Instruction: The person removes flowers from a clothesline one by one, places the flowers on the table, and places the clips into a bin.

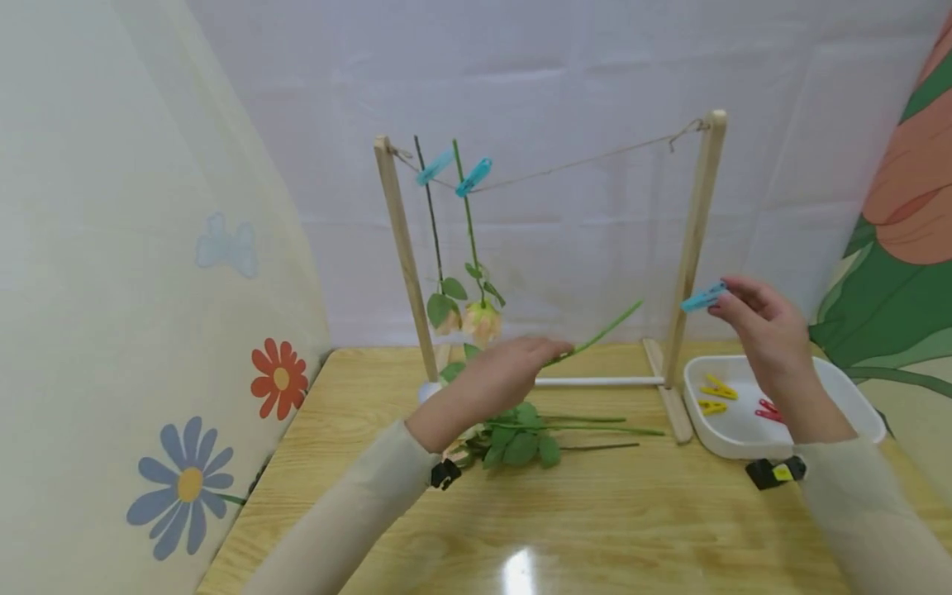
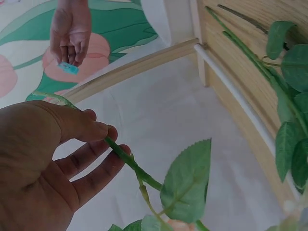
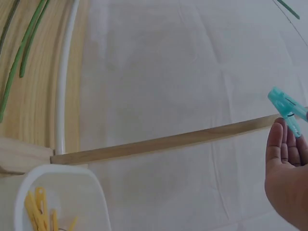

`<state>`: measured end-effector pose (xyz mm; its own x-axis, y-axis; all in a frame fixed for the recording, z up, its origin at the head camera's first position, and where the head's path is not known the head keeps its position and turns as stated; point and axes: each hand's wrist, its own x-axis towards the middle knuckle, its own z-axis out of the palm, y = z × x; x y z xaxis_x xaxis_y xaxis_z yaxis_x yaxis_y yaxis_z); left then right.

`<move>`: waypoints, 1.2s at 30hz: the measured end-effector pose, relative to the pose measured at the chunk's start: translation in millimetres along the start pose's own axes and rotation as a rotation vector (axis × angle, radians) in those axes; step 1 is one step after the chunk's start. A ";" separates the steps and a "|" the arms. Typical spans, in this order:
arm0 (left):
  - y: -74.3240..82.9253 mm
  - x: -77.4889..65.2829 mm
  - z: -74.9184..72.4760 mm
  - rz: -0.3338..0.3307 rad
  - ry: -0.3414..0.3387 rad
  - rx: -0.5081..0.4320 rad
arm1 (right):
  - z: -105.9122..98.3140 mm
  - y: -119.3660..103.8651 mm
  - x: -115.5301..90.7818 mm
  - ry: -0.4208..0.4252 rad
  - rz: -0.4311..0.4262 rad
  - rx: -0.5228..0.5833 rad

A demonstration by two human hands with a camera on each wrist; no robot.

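Note:
My left hand [image 1: 509, 376] pinches the green stem of a rose [image 2: 127, 159] between thumb and fingers; in the left wrist view its leaf [image 2: 186, 180] shows below the fingers. A blue clothespin [image 1: 704, 297] is held by the fingertips of my right hand [image 1: 766, 335], above the white tray and beside the right post. Two roses hang head down from the string [image 1: 580, 165] near its left end, each under a blue clothespin [image 1: 473, 177]. More roses with green leaves [image 1: 523, 446] lie on the table beneath my left hand.
The wooden frame [image 1: 697, 240] stands on the table [image 1: 595, 521], with a white bar [image 1: 598, 382] across its base. At the right sits a white tray [image 1: 725, 446] holding yellow clothespins [image 1: 718, 387] and red clothespins [image 1: 769, 411]. Cloth hangs behind.

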<state>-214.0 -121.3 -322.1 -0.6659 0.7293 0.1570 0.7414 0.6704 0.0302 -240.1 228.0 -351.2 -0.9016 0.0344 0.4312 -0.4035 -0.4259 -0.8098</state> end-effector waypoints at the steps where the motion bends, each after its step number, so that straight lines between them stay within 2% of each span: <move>1: 0.1 -1.6 2.6 0.013 -0.001 0.025 | -3.8 0.0 -2.4 0.003 0.005 0.009; 7: 2.7 -7.1 15.3 0.036 -0.053 0.136 | -24.7 -0.3 -15.2 0.057 0.054 0.020; 12: 9.1 -11.6 23.9 0.052 -0.110 0.306 | -39.9 -0.3 -23.4 0.108 0.096 0.039; 16: 11.8 -14.5 33.6 0.094 -0.109 0.376 | -51.1 0.3 -30.4 0.133 0.112 0.045; 20: 10.2 -13.2 43.3 0.084 -0.125 0.353 | -62.5 3.3 -37.7 0.156 0.140 0.016; 24: 9.1 -12.9 52.2 0.091 -0.140 0.346 | -73.7 6.7 -46.8 0.168 0.163 -0.060; 30: 8.7 -14.9 65.5 0.164 -0.077 0.333 | -85.5 9.7 -56.4 0.202 0.214 -0.136; 36: 13.6 -13.8 72.0 0.140 -0.137 0.355 | -93.4 9.8 -62.2 0.203 0.239 -0.165</move>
<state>-200.7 -112.4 -394.9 -0.5833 0.8122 0.0020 0.7667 0.5514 -0.3287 -202.6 306.1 -423.2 -0.9794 0.1380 0.1473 -0.1824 -0.2923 -0.9388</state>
